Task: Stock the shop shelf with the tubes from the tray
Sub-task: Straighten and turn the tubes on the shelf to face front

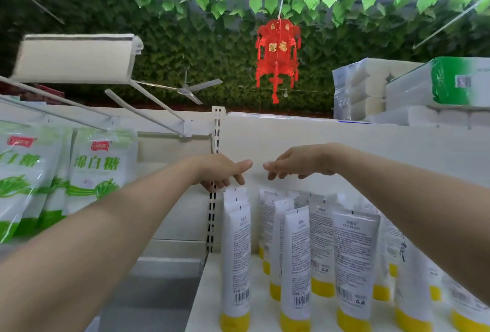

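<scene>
Rows of white yellow-capped plastic tubes (294, 265) lined the white shelf (205, 300); our left hand (221, 170) and right hand (299, 162) hovered empty, fingers loosely spread. No tray seen, remainder unknown.

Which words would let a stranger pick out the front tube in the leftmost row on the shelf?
Below the red lantern runs a white shelf of white, yellow-capped tubes standing cap-down. Beside the slotted upright at its left end, one row stands apart from the others by a gap. The front tube of that row is leftmost of all.
</scene>
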Motion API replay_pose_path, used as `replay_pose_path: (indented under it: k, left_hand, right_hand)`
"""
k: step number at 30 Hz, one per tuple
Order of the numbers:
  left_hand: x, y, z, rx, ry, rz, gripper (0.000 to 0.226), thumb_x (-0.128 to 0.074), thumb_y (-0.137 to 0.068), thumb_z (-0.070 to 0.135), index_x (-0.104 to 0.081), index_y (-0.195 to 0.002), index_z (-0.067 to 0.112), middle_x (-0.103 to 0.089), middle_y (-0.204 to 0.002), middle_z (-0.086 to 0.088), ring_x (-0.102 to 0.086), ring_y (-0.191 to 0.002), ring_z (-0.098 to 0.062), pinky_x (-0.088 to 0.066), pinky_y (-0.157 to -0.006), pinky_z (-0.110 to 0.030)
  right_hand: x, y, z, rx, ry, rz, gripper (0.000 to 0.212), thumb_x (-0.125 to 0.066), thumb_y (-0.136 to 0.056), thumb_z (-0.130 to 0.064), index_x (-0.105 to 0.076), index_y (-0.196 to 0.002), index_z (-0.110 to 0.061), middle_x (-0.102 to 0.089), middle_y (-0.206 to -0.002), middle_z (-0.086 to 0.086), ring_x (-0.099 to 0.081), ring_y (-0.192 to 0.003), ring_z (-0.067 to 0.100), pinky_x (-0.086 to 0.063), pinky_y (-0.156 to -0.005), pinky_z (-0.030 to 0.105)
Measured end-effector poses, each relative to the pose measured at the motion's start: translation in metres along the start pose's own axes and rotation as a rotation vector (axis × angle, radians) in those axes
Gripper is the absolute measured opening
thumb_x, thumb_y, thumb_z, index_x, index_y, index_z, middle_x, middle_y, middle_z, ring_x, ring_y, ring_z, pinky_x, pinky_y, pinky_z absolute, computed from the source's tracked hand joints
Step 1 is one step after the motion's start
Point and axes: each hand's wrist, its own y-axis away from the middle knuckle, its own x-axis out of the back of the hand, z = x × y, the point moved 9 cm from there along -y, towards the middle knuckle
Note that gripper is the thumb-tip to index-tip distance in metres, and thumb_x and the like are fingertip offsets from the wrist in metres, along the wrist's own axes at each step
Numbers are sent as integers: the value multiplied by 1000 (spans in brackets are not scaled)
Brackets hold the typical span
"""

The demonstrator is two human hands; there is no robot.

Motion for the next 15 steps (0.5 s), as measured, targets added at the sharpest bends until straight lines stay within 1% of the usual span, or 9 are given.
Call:
replay_pose_path:
  k: [3,6,10,13,15]
  left_hand:
    - [-6,-4,-1,10,6,-35,67,-29,-88,75,-71,-108,27,-61,-110,-3,-60,-98,-16,-56,-90,-35]
    - [-8,-10,-2,24,11,-42,68,-29,-89,75,-73,-106,25,-60,-108,-4,-58,-90,-17,-57,-88,-35]
    - [-13,-18,-5,31,27,-58,69,-31,-88,75,-74,-101,23,-61,-105,-6,-54,-76,-19,-57,-82,-35]
    - [-16,-22,-4,23,25,-67,69,-31,-87,76,-75,-98,23,-62,-112,-9,-52,-72,-23,-57,-79,-34]
    - [-17,-24,-4,23,15,-69,70,-30,-88,76,-76,-97,24,-61,-111,-7,-52,-72,-24,-56,-78,-34]
  right_hand:
    - [-5,-4,2,-13,43,-52,57,-37,-90,-73,-69,-118,-34,-57,-136,-2,-46,-132,21,-35,-114,44]
    - [-10,-9,3,-36,66,-86,59,-33,-90,-75,-69,-117,-36,-57,-137,-4,-45,-132,22,-33,-115,45]
    - [-14,-13,2,-31,58,-92,60,-29,-95,-68,-68,-120,-29,-61,-129,-2,-49,-126,20,-38,-112,40]
    - [-14,-17,1,-25,65,-94,60,-29,-97,-66,-68,-119,-27,-63,-124,-1,-50,-123,21,-41,-108,39]
    - [-14,-21,0,-18,62,-98,60,-28,-97,-66,-69,-118,-26,-64,-119,-1,-51,-121,21,-42,-105,38]
